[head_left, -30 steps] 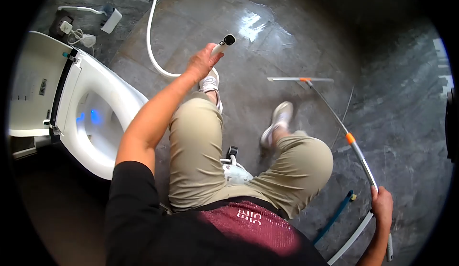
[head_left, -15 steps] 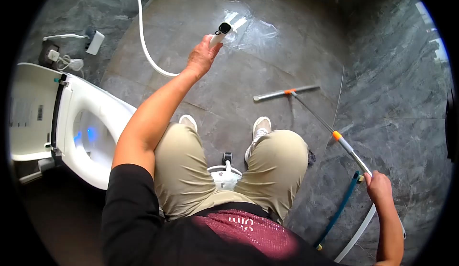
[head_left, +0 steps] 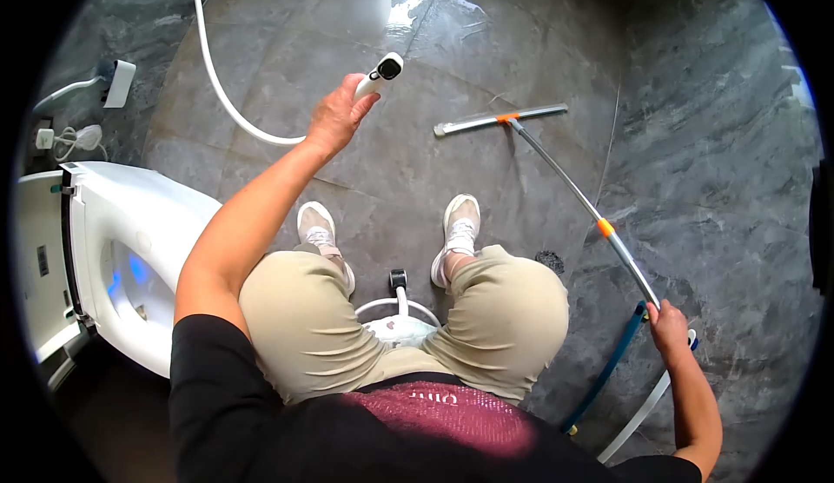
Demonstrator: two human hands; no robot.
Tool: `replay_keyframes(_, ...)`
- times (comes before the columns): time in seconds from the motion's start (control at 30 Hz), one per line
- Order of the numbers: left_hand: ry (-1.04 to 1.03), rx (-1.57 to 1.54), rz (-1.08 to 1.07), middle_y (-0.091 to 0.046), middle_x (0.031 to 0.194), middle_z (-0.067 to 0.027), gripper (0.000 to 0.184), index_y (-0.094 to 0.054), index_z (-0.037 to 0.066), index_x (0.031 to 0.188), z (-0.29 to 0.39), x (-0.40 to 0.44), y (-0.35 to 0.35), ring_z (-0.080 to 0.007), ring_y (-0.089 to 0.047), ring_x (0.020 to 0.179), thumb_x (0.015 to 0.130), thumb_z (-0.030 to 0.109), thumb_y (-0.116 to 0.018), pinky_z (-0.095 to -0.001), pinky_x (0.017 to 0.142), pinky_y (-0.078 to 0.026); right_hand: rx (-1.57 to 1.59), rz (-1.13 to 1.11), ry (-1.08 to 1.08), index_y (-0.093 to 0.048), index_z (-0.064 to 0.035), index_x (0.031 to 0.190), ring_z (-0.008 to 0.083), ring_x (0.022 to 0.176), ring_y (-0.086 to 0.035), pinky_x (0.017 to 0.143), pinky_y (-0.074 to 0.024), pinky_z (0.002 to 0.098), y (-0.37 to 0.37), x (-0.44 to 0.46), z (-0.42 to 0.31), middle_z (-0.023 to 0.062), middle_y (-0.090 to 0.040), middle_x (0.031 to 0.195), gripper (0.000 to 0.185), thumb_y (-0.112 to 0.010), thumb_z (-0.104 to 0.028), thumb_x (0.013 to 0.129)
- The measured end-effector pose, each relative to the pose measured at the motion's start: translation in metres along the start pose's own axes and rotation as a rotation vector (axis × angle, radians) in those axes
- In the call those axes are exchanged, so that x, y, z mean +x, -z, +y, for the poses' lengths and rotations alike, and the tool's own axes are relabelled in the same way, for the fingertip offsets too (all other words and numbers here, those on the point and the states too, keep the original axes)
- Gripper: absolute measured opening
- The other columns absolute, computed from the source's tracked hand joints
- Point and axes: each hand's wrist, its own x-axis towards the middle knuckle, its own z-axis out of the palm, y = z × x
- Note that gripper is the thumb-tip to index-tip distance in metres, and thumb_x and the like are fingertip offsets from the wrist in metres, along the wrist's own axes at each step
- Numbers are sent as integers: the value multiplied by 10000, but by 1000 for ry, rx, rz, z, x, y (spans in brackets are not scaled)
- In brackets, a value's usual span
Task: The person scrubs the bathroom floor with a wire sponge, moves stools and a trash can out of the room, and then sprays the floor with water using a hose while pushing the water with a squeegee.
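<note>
My left hand (head_left: 340,118) is wrapped round the handle of a white handheld sprayer (head_left: 380,76), whose dark end faces up toward me. A white hose (head_left: 215,83) hangs from it in a curve. Beyond the sprayer, the tiled floor has a shiny wet patch (head_left: 417,5). At the right, my right hand (head_left: 669,327) grips the pole of a floor squeegee (head_left: 560,168), grey with orange joints. The squeegee's long blade rests on the floor ahead of my feet.
At my left stands a white toilet (head_left: 152,196) with its lid raised. Beside my right forearm are a teal strip (head_left: 608,363) and a pale grey strip (head_left: 641,418). A round drain (head_left: 550,261) lies near my right knee. A plug and cable (head_left: 74,138) are on the left wall.
The view has shifted, showing more of my shoes and the drain. My left hand and the sprayer have drawn back from the wet patch. Both hands keep their holds.
</note>
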Motion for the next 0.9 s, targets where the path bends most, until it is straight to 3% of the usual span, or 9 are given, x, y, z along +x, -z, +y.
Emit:
replay_keyframes(0.1, -13, 54, 2, -617, 827, -142, 335, -445, 146, 1092, -1, -5, 1, -360, -589, 778, 870, 378, -538, -441, 655, -441, 83, 48, -18, -523, 5, 772, 426, 709, -574, 640, -454, 490, -12, 18, -35, 245, -592, 720, 410, -524, -397, 858)
replay_keyframes(0.27, -36, 82, 24, -616, 817, -135, 320, -461, 153, 1082, 2, -15, 13, -356, -590, 758, 860, 363, -558, -435, 642, -443, 390, 81, 107, -601, 54, 814, 446, 827, -558, 715, -437, 483, 29, 142, -134, 290, -587, 837, 512, -487, -443, 860)
replay_keyframes(0.47, -36, 98, 135, -616, 823, -144, 304, -467, 148, 1075, 11, -34, 36, -369, -584, 771, 854, 328, -573, -438, 639, -443, 363, 168, 159, -627, 44, 846, 423, 887, -558, 779, -432, 460, 84, 235, -225, 272, -594, 892, 565, -431, -485, 869)
replay_keyframes(0.57, 21, 90, 154, -615, 830, -148, 305, -463, 148, 1080, 1, -55, 37, -374, -581, 780, 857, 330, -567, -443, 639, -442, 442, 152, 194, -623, 33, 850, 433, 873, -553, 763, -431, 467, 60, 181, -207, 277, -590, 872, 564, -429, -495, 869)
replay_keyframes(0.73, 86, 128, 145, -615, 846, -151, 316, -456, 154, 1088, -25, -81, 52, -375, -581, 790, 867, 364, -540, -450, 640, -438, 302, 161, 171, -515, -2, 740, 433, 681, -552, 592, -417, 495, 1, 14, -114, 250, -570, 704, 428, -486, -406, 878)
replay_keyframes(0.9, 45, 142, 139, -618, 844, -144, 326, -454, 161, 1090, -31, -93, 64, -370, -585, 779, 866, 384, -534, -450, 640, -437, 211, 90, 141, -502, -28, 727, 417, 636, -563, 575, -436, 481, -33, -121, -49, 221, -570, 654, 340, -577, -344, 828)
